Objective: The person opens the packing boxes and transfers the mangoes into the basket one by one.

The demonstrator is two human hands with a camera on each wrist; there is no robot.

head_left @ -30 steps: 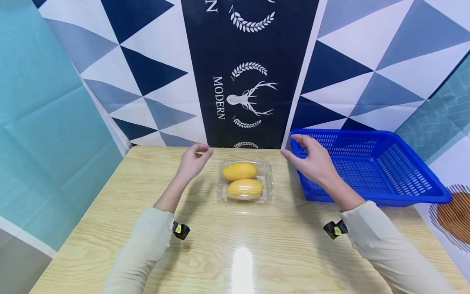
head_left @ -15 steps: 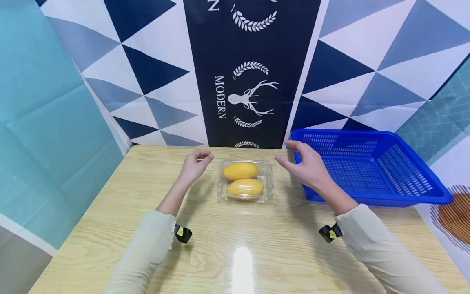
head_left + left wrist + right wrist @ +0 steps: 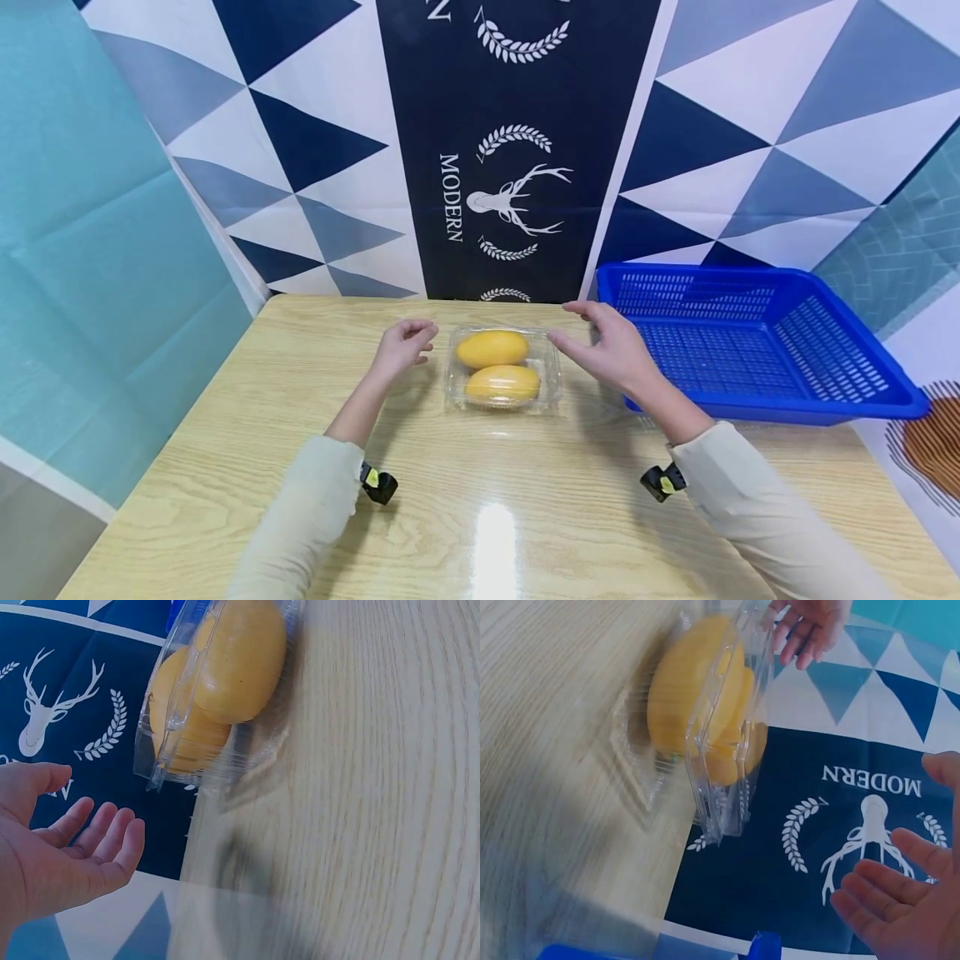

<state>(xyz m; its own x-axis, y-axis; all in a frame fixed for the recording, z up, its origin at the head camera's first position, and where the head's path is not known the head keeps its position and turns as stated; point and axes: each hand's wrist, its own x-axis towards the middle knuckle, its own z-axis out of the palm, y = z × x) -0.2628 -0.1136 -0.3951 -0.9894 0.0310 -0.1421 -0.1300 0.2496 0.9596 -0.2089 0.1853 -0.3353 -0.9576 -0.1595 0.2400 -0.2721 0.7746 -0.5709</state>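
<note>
A clear plastic clamshell box [image 3: 548,372] sits on the wooden table with two yellow mangoes inside, a far mango [image 3: 491,348] and a near mango [image 3: 502,385]. To its left is my left hand [image 3: 402,350], empty, fingers loosely bent; the left wrist view shows its palm and the fingers [image 3: 120,832] apart from the box. On the other side my right hand [image 3: 613,352] hovers with thumb and fingers spread and nothing in it. Its thumb tip comes close to the box's right edge in the head view.
A blue perforated plastic basket [image 3: 757,400] stands at the right of the wooden table [image 3: 427,517], partly behind my right forearm. A patterned cloth [image 3: 510,100] hangs at the table's far edge, and a teal cloth [image 3: 105,217] at the left.
My right hand has moved left and nearer, away from over the basket toward the box. My left hand has lowered slightly, coming a little nearer. The box and mangoes have stayed put.
</note>
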